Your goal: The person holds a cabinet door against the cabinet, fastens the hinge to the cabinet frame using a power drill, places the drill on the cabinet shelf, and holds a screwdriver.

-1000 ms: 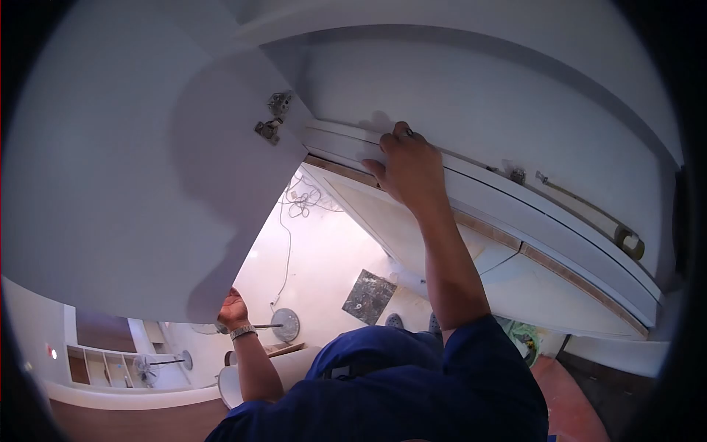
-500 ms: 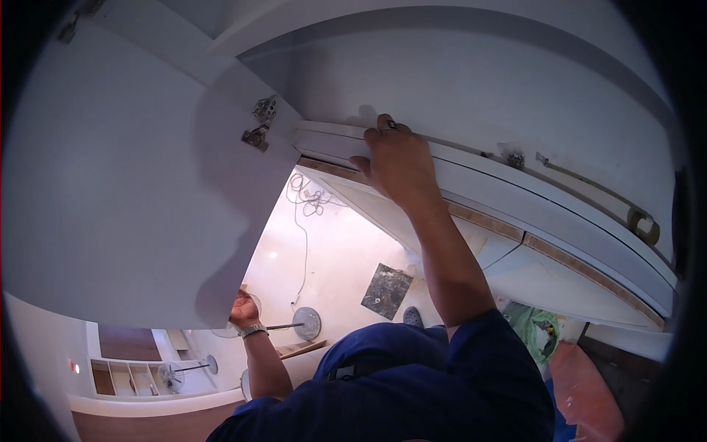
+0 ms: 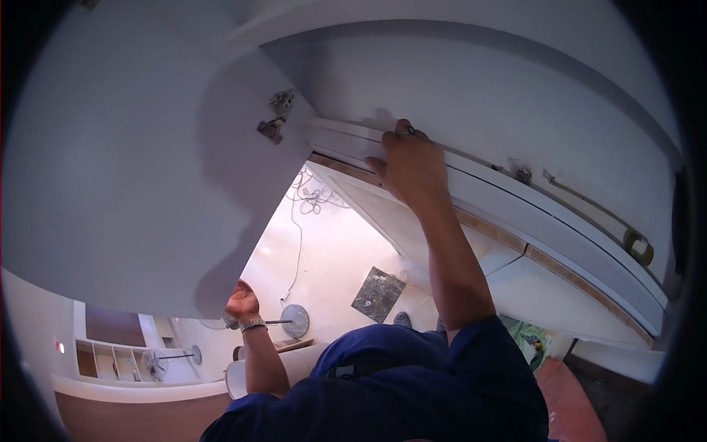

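A large white cabinet door (image 3: 125,184) hangs open on the left, with a metal hinge (image 3: 271,130) near the cabinet's corner. My left hand (image 3: 242,302), a watch at its wrist, is at the door's lower edge; its fingers are partly hidden behind the panel. My right hand (image 3: 414,166) is curled over the white front ledge (image 3: 508,195) of the cabinet, fingertips on the inner side and thumb on the outer face. Small metal hardware (image 3: 520,172) in clear plastic and a long strip with a roll of tape (image 3: 638,247) lie inside along the ledge.
Below are coiled cables (image 3: 317,197), a dark stained square plate (image 3: 378,295), a fan's round base (image 3: 295,322) and a green bag (image 3: 526,340). A shelf unit (image 3: 110,361) stands at lower left, and a red sheet (image 3: 567,401) lies at lower right.
The whole view shifted one way and then back as my head moved. Both hands keep their places on the door edge and the ledge.
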### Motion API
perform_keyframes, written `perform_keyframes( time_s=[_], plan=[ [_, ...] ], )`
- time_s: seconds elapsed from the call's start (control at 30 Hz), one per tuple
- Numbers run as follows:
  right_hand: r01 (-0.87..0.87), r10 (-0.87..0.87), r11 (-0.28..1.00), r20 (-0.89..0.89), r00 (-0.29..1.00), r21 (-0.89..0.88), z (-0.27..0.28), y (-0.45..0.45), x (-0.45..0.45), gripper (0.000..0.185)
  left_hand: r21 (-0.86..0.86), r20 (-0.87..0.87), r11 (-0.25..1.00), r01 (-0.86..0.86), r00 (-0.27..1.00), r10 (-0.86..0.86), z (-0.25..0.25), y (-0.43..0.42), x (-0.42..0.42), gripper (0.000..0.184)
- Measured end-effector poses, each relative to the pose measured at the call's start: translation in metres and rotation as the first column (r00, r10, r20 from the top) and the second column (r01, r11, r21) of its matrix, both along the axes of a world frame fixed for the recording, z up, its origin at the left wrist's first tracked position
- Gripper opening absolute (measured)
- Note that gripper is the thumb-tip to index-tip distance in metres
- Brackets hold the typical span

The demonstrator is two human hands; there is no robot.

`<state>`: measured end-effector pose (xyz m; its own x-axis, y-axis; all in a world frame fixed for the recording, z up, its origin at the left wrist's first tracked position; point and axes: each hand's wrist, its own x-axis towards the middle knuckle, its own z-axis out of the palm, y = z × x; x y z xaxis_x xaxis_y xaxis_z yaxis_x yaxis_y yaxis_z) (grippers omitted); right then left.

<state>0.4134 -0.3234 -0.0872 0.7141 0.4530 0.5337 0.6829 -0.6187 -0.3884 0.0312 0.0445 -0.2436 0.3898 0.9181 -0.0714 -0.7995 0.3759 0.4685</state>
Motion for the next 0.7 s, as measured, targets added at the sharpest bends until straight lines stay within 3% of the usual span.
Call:
perform_keyframes(
  time_s=[0.13, 0.2, 0.37, 0.6, 0.7],
  plan=[
    [0.051, -0.054, 0.996, -0.036, 0.998, -0.073, 0.009, 0.003, -0.005, 0.035, -0.151, 0.015, 0.988, -0.032, 0.999, 0.034, -0.013, -0.008, 0.003, 0.044],
    [0.020, -0.023, 0.997, -0.045, 0.999, -0.074, 0.004, 0.007, 0.000, 0.036, -0.123, 0.010, 0.992, -0.034, 0.999, 0.036, -0.028, -0.002, 0.004, 0.043],
    [-0.001, 0.011, 0.999, 0.235, 0.972, -0.040, -0.011, 0.009, 0.000, 0.032, -0.070, 0.129, 0.988, -0.136, 0.981, 0.144, 0.002, -0.029, 0.012, 0.035],
    [0.040, -0.015, 0.989, 0.177, 0.984, -0.141, -0.006, 0.015, -0.009, 0.034, -0.154, 0.224, 0.983, -0.100, 0.965, 0.134, 0.005, -0.051, -0.009, 0.041],
    [0.071, -0.041, 0.979, 0.159, 0.986, -0.190, -0.007, 0.019, -0.009, 0.035, -0.202, 0.243, 0.975, -0.092, 0.960, 0.141, -0.017, -0.054, -0.023, 0.046]
  ],
)
